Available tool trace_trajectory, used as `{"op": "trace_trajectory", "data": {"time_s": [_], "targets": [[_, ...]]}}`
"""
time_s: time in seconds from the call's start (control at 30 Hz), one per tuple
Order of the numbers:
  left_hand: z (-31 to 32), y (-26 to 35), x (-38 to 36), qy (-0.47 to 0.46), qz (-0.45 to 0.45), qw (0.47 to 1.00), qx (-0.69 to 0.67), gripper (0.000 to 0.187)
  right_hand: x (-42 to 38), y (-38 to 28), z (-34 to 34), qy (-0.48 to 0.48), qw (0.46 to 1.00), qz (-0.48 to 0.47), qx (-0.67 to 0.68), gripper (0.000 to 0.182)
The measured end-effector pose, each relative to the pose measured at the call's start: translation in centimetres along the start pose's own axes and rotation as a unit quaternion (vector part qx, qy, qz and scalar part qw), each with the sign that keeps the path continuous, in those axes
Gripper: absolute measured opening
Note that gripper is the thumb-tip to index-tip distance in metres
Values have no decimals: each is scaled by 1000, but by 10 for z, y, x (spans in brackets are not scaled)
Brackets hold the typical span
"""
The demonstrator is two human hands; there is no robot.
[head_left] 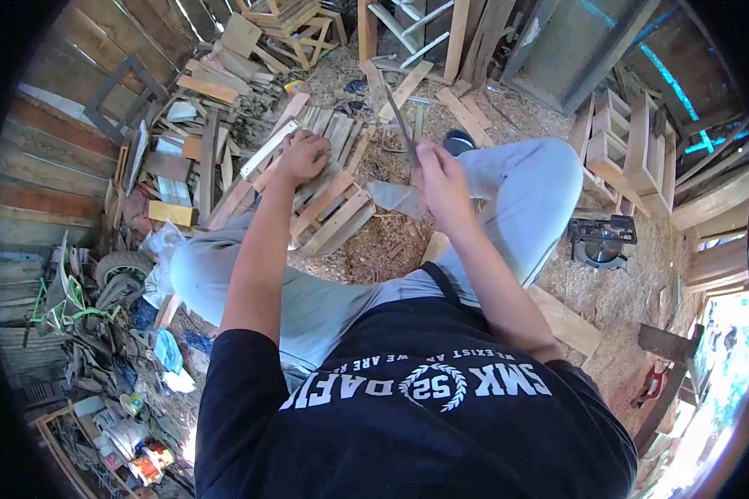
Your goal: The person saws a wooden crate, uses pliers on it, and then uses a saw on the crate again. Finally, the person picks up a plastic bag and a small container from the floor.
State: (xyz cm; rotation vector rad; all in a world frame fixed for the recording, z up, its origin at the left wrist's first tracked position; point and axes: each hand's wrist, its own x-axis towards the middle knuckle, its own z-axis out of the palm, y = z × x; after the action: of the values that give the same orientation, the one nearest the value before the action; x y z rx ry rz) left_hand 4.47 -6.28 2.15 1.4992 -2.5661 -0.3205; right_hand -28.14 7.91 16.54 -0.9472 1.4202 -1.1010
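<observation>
My left hand [301, 156] rests flat, fingers spread, on a slatted wooden panel [333, 206] lying on the sawdust floor between my knees. My right hand [439, 179] is raised and closed around the handle of a hammer [401, 123], whose thin shaft rises up and to the left above the panel. The hammer's head is blurred and hard to make out. A grey scrap [398, 198] lies on the floor just right of the panel.
Piles of wood offcuts [212, 100] lie to the left and behind. Wooden crates [632, 145] stand at the right. A circular saw [603, 241] sits on the sawdust by my right leg. Clutter and cans [146, 461] fill the lower left.
</observation>
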Motion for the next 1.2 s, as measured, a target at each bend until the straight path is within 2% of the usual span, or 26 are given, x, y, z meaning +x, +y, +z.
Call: {"op": "trace_trajectory", "data": {"time_s": [0.03,0.07,0.1,0.13,0.2,0.23,0.3,0.33,0.37,0.43,0.5,0.53,0.57,0.6,0.63,0.67,0.73,0.77,0.83,0.87,0.93,0.97,1.03,1.07,1.17,1.2], "targets": [[18,-1,-4,96,20,995,-6,25,33,20,10,-1,1000,-6,-5,49],[14,8,-7,79,17,997,15,29,75,55,19,19,983,-142,-113,52],[16,13,-11,71,10,997,8,29,106,83,25,34,936,-276,-215,54],[17,15,-12,101,16,995,17,29,117,89,30,29,938,-269,-217,54],[15,17,-16,129,18,991,21,32,136,99,36,-98,909,-71,-398,62],[14,20,-18,124,17,992,20,32,146,123,34,-100,910,-67,-396,62],[13,26,-20,215,-60,974,-36,37,156,180,32,-120,866,-37,-484,66],[9,30,-22,242,-89,966,-1,44,157,213,29,-121,867,-33,-482,66],[13,26,-17,238,-89,967,-1,44,154,248,23,-121,862,-51,-489,60],[26,17,-14,308,-165,936,34,48,156,296,9,-123,857,-60,-497,54],[31,14,-10,303,-198,931,40,54,160,312,-1,-185,833,-56,-519,44],[32,14,-8,297,-233,924,53,57,163,311,-4,-156,831,2,-535,40],[32,14,-8,291,-268,916,67,59,165,309,-3,-159,830,4,-535,40],[33,14,-9,279,-289,912,84,66,175,314,-3,-111,841,43,-527,41],[34,13,-10,278,-292,911,85,66,185,318,-1,-63,850,80,-517,42],[35,12,-12,268,-300,912,86,68,196,323,3,-68,849,80,-518,42],[37,9,-16,253,-312,911,88,70,203,319,11,-96,859,120,-488,54],[37,6,-15,253,-309,913,85,71,200,319,17,-102,858,120,-489,54],[38,-3,-13,249,-309,914,82,73,182,305,38,-153,774,82,-608,84],[37,-7,-12,247,-304,916,82,73,177,306,47,-159,772,83,-609,84],[39,-10,-11,257,-291,916,98,73,168,320,57,-89,790,142,-589,115],[40,-11,-12,254,-301,914,96,73,164,326,57,-97,785,143,-595,115],[37,-9,-11,272,-278,917,92,71,157,306,57,-45,827,219,-516,127],[36,-7,-10,283,-273,914,102,70,153,300,54,-48,823,219,-522,127],[34,-6,-9,279,-278,915,93,69,154,291,39,-49,810,153,-563,135],[34,-7,-9,279,-283,913,91,69,156,290,31,-41,787,113,-605,134]]}}
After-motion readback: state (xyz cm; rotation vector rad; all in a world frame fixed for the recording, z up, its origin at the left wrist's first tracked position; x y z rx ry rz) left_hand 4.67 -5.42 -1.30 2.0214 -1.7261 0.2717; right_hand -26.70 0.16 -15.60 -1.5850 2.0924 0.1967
